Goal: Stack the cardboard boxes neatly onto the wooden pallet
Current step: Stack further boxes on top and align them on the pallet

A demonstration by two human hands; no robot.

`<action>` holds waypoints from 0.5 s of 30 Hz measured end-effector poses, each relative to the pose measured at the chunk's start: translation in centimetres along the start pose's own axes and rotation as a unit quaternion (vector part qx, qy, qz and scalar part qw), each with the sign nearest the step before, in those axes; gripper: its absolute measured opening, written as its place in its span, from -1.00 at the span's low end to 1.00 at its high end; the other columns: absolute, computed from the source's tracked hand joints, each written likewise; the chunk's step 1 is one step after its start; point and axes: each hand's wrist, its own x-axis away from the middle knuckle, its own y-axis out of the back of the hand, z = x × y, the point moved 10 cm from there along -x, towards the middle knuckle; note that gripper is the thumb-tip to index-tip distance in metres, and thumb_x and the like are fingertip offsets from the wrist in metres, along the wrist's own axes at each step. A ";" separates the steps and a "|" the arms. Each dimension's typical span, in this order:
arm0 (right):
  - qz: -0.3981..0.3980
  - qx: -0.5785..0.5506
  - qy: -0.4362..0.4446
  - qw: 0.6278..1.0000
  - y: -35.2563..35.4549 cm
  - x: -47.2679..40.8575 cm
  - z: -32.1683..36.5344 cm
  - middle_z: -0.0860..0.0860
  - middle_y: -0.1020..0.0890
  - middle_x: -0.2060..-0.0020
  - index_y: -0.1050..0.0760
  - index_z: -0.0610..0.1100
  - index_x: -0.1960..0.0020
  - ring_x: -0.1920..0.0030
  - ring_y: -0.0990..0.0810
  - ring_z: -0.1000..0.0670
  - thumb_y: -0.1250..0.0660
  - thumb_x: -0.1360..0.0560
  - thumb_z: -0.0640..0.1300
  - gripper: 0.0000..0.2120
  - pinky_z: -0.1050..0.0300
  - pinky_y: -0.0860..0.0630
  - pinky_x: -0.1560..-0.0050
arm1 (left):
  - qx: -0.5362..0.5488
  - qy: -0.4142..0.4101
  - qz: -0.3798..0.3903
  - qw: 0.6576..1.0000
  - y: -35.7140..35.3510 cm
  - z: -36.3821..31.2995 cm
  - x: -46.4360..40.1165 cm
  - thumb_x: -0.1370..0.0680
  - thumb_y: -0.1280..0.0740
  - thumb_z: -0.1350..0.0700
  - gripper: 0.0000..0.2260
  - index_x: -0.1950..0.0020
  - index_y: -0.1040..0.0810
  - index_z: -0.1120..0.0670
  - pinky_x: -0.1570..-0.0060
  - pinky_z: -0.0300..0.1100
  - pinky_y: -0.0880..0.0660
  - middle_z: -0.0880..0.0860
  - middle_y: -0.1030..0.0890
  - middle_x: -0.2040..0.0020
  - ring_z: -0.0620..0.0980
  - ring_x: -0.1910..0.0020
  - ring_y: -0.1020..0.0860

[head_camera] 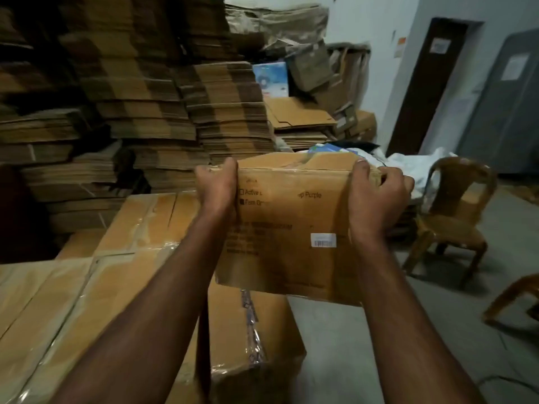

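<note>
I hold a brown cardboard box (291, 223) up in the air in front of me, its printed side with a white barcode label facing me. My left hand (217, 188) grips its upper left edge, thumb over the top. My right hand (376, 196) grips its upper right corner, fingers curled round the far side. Below and to the left, several taped cardboard boxes (116, 281) stand stacked side by side, their tops under clear tape. One more taped box (250, 339) sits lower, right under the held box. No wooden pallet shows in this view.
Tall piles of flattened cardboard (131, 97) fill the back and left. A brown plastic chair (455, 211) stands at the right, with part of another chair (516, 301) nearer. A dark door (428, 83) and grey cabinet (510, 106) line the far right wall. Grey floor (364, 345) lies between.
</note>
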 end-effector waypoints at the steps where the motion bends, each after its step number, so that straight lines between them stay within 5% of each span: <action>1: 0.015 -0.009 0.015 1.000 -1.2 2.2 2.0 -0.05 -0.52 -0.12 -0.54 -0.13 -0.09 -0.15 -0.49 -0.10 -0.33 -0.43 0.19 -0.57 0.04 -0.44 -0.08 | 0.018 0.002 -0.011 1.000 3.2 -1.0 -0.3 -0.54 -0.37 -0.07 -0.54 -0.34 -0.22 -0.11 0.12 0.12 -0.68 0.09 -0.60 -0.05 0.05 0.10 -0.65; 6: 0.079 -0.029 0.031 0.996 -8.4 12.8 9.0 -0.09 -0.52 -0.16 -0.55 -0.16 -0.10 -0.18 -0.49 -0.11 -0.38 -0.46 0.17 -0.58 0.11 -0.39 -0.04 | 0.011 -0.036 -0.091 0.995 18.8 -4.6 -3.0 -0.51 -0.37 -0.06 -0.62 -0.20 -0.25 -0.07 0.22 -0.04 -0.64 0.13 -0.61 -0.11 0.05 0.07 -0.64; 9: 0.104 -0.044 0.041 0.993 -14.3 20.8 12.2 -0.09 -0.52 -0.15 -0.54 -0.17 -0.10 -0.16 -0.48 -0.10 -0.36 -0.48 0.13 -0.61 0.14 -0.32 0.01 | 0.009 -0.050 -0.102 0.993 28.6 -5.4 -6.1 -0.56 -0.37 -0.01 -0.58 -0.31 -0.25 -0.05 0.11 0.01 -0.66 0.12 -0.60 -0.11 0.07 0.01 -0.65; 15: 0.111 -0.076 0.017 0.991 -27.3 38.7 17.6 -0.07 -0.54 -0.11 -0.56 -0.17 -0.04 -0.12 -0.49 -0.08 -0.35 -0.47 0.08 -0.67 0.11 -0.39 0.06 | -0.027 -0.044 -0.137 0.989 49.6 -6.2 -14.4 -0.59 -0.33 0.00 -0.50 -0.45 -0.19 0.00 0.24 -0.10 -0.61 0.11 -0.61 -0.13 0.02 0.03 -0.64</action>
